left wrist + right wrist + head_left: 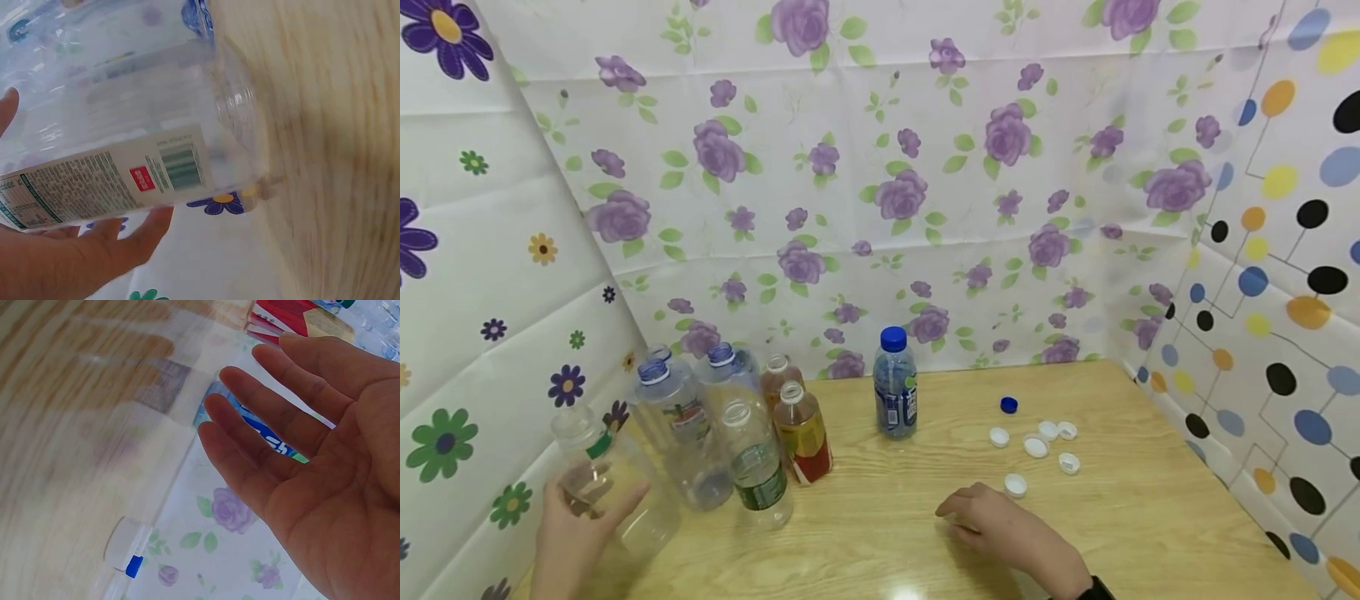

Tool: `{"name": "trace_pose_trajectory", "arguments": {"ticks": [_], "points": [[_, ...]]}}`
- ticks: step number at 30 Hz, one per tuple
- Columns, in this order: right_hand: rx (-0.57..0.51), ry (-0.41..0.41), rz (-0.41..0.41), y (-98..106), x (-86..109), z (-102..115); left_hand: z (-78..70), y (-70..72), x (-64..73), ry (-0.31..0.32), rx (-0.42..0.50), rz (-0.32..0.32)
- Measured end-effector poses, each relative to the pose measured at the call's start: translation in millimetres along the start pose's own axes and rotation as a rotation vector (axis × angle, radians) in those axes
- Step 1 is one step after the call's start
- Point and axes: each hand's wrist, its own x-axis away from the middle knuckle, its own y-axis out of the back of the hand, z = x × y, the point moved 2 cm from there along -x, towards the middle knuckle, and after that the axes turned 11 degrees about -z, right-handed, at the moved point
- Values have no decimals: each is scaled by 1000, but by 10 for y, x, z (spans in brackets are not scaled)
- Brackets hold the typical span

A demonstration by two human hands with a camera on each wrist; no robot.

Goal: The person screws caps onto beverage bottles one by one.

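Note:
My left hand (576,521) is at the far left with its fingers and thumb around a large clear plastic bottle (643,508), which has no cap. In the left wrist view, this bottle's label (106,181) shows a barcode, and its base is by the tabletop. Over the wood, my right hand (1000,529) hovers with relaxed fingers and nothing in them. Just beyond it lies a white bottle cap (1015,485). Several more white caps (1036,447) and one blue cap (1009,405) lie farther back.
Uncapped bottles crowd the left: a large one (688,442), a green-labelled one (760,483) and a red-and-yellow-labelled one (805,437) among them. A blue-capped bottle (895,392) stands mid-table at the back. Patterned cloth (887,200) encloses the wooden table (880,542).

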Motion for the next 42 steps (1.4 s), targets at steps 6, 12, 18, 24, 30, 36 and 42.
{"name": "trace_pose_trajectory", "arguments": {"ticks": [6, 12, 18, 24, 30, 36, 42], "points": [[-9, 4, 7, 7, -10, -7, -8, 58, 147, -13, 16, 31], [-3, -4, 7, -13, -9, -14, -115, 129, 305, -207, 78, 310], [-12, 16, 6, -5, -15, -7, -300, -33, 636, -381, 243, 609], [-9, 27, 0, -6, -16, 6, -593, -334, 973, -446, 336, 889], [-4, 25, 8, -16, -11, 16, -917, -830, 1239, -358, 275, 958], [-8, 43, 0, -38, -17, 20, -1154, -1311, 1316, -351, 277, 837], [-6, 18, -4, -48, -12, 32, -1343, -1743, 1307, -429, 355, 781]]}}
